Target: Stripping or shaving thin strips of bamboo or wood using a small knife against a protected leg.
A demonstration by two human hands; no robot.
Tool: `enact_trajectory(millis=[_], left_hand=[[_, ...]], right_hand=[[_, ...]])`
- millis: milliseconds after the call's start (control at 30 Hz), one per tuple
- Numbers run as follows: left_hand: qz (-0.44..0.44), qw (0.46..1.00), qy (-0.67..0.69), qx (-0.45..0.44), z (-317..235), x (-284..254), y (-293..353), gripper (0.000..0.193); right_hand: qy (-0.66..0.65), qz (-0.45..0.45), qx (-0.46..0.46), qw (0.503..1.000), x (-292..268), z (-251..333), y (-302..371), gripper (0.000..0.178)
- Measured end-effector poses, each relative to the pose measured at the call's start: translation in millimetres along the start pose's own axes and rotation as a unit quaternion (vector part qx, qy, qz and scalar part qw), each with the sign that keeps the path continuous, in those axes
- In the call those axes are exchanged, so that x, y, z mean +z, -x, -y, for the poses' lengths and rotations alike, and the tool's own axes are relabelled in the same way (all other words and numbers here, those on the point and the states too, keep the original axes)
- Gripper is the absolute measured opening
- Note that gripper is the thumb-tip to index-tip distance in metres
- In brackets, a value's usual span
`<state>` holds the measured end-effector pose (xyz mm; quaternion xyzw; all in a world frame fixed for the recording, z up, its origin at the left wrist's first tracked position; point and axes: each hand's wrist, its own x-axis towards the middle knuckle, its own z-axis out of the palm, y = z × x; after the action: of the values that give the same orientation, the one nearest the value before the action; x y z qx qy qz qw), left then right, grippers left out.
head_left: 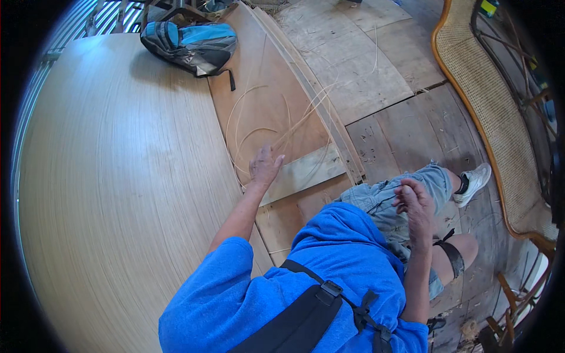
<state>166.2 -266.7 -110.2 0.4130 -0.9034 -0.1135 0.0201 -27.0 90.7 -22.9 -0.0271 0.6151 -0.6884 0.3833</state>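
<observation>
Pale strands [307, 109] are spread loosely over the brown board [271, 82], beyond L hand [266, 167]; its R edge is crossed by some. Thumb & fingers of L grip are seen apart; whether a strand is touched can't be told. R hand [415, 203] is held above the lap, fingers curled; whether its grip is closed can't be told. Wide room is offered by pale panel [118, 176], L side; its far R corner is covered by backpack [189, 48]. On R, room is limited by legs [465, 250] & caned panel [500, 100]. Items at dark rim are cut off, hard to ID.
</observation>
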Motion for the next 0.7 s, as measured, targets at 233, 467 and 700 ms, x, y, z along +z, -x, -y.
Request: enact_trajectory(millis=[233, 467, 700], left_hand=[[0.05, 0.996, -0.022, -0.071, 21, 11, -16, 0.037], [0.067, 0.997, -0.036, 0.007, -11, -7, -10, 0.025], [0.053, 0.993, 0.061, 0.085, -75, 1, 52, 0.034]], right_hand=[[0.026, 0.055, 0.076, 0.995, 26, -16, -19, 0.02], [-0.048, 0.029, 0.08, 0.995, 16, -24, -25, 0.02], [-0.064, 0.021, 0.088, 0.994, 15, -23, -23, 0.019]])
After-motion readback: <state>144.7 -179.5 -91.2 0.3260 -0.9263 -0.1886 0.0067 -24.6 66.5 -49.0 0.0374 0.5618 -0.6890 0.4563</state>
